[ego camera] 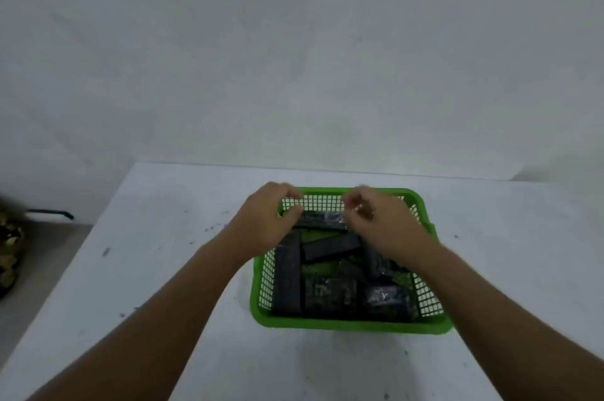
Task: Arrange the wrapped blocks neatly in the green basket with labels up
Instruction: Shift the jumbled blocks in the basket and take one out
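A green mesh basket (349, 324) stands on the white table and holds several dark wrapped blocks. One long wrapped block (322, 220) lies across the basket's far end. My left hand (264, 220) pinches its left end and my right hand (382, 224) pinches its right end. Below it, a block (287, 279) lies lengthwise along the left wall, another block (330, 248) sits tilted in the middle, and more blocks (330, 296) lie at the near side. Labels are too blurred to read.
The white table (163, 269) ends at a far edge just behind the basket, against a plain wall. At the far left, off the table, sit a dark patterned object (8, 253) and a black rod (50, 213).
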Demonstrator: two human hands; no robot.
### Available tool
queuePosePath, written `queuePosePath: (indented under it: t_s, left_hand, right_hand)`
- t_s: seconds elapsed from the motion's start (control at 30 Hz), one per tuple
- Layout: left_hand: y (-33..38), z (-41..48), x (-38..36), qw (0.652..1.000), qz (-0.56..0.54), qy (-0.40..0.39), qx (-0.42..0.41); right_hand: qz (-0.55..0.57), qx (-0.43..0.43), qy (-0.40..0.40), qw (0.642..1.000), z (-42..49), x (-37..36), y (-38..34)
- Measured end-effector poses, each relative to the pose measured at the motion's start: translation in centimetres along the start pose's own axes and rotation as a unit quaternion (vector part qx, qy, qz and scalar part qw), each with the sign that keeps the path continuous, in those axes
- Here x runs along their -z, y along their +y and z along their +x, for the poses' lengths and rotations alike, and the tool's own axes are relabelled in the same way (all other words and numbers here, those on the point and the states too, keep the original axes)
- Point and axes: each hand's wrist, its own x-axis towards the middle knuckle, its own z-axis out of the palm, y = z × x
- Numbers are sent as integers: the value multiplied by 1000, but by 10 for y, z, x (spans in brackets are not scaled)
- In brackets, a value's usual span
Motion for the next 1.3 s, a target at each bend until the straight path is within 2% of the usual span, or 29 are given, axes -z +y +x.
queuePosePath:
  t_s: [0.1, 0.17, 0.23, 0.33, 0.43, 0.57, 0.77, 1.0, 1.13, 1.3]
  left_hand:
    - [-47, -12, -17, 994, 41, -20, 101]
    - [-75, -22, -31, 981, 59, -68, 170]
    - [-94, -24, -44, 974, 84, -128, 170]
    - [-110, -30, -59, 968, 95, -190, 137]
    - [-115, -33, -64, 975, 65, -176, 119]
    - [-116, -32, -63, 981, 30, -161, 105]
    - [-113, -32, -63, 981, -30, -151, 114]
    - [-111, -30, -63, 972, -125, -143, 141]
    - [-109, -30, -61, 962, -173, -147, 150]
    - [-118, -29, -57, 953, -198, -148, 174]
  right_hand:
    - [0, -68, -98, 993, -2, -39, 21]
    - [-4, -108, -155, 982, -6, -67, 32]
    - [-14, -141, -166, 976, -2, -88, 36]
    - [-90, -172, -173, 966, 6, -116, 39]
    - [-175, -194, -188, 947, 7, -141, 38]
    - [-201, -232, -185, 933, 7, -164, 34]
    - [-176, -257, -137, 940, 6, -174, 30]
    - [-60, -301, -120, 944, 12, -175, 21]
    - [-5, -282, -154, 947, 12, -168, 19]
    - [-56, -265, -183, 945, 7, -173, 17]
